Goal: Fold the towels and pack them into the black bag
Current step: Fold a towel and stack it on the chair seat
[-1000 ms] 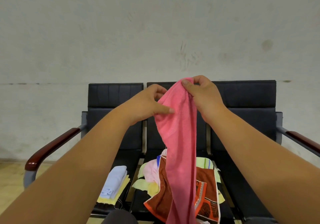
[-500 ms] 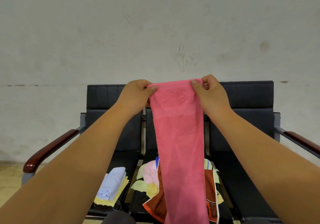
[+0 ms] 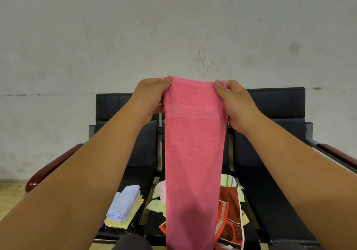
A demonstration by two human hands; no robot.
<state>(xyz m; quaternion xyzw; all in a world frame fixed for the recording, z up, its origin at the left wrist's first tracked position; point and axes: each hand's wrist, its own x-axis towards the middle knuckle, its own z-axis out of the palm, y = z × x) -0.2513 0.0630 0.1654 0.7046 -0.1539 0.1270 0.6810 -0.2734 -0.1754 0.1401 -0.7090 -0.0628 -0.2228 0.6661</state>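
A long pink towel (image 3: 194, 153) hangs straight down in front of me, stretched flat across its top edge. My left hand (image 3: 149, 97) pinches the top left corner and my right hand (image 3: 234, 101) pinches the top right corner. Behind its lower part, a heap of unfolded towels (image 3: 229, 217), brown-orange and pale yellow-green, lies on the middle seat. A folded light blue towel (image 3: 125, 201) sits on a folded yellow one (image 3: 123, 223) on the left seat. No black bag is in view.
A row of black chairs (image 3: 274, 102) with dark red armrests (image 3: 52, 167) stands against a grey wall. The right seat (image 3: 270, 201) is bare. Wooden floor shows at the lower left.
The pink towel went from bunched between both hands to spread flat. My hands have moved apart along its top edge and risen a little.
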